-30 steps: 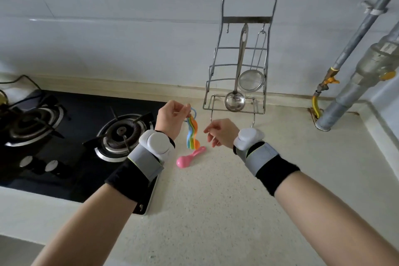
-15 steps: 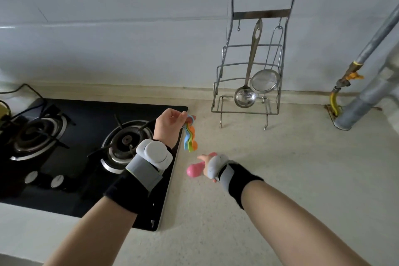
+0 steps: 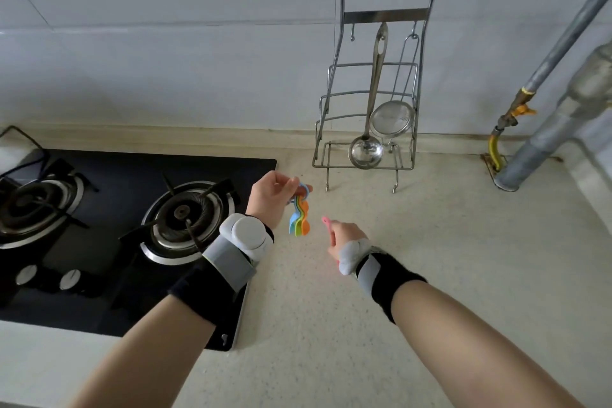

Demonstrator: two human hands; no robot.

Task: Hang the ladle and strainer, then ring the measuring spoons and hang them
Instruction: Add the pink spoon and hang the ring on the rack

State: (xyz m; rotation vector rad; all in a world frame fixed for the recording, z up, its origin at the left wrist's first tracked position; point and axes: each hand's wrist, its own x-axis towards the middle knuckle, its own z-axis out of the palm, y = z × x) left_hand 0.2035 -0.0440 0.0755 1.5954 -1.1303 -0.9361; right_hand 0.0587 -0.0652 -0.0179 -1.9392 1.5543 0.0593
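A steel ladle (image 3: 366, 149) and a mesh strainer (image 3: 392, 117) hang from hooks on a wire rack (image 3: 336, 83) standing on the counter by the wall. My left hand (image 3: 273, 200) pinches a ring holding several coloured measuring spoons (image 3: 299, 219), which dangle above the counter next to the stove's edge. My right hand (image 3: 344, 240) is closed on a pink measuring spoon (image 3: 326, 220); only its handle tip shows past my fingers, pointing toward the bunch, a short gap away.
A black gas stove (image 3: 126, 219) with two burners fills the left. The speckled counter (image 3: 447, 258) stretches right. Grey pipes (image 3: 546, 129) with a yellow valve rise at the far right. One rack hook at the left (image 3: 352, 33) is bare.
My right hand reached down, took the pink spoon off the counter and raised it toward the bunch. The left hand kept holding the ringed spoons in about the same place.
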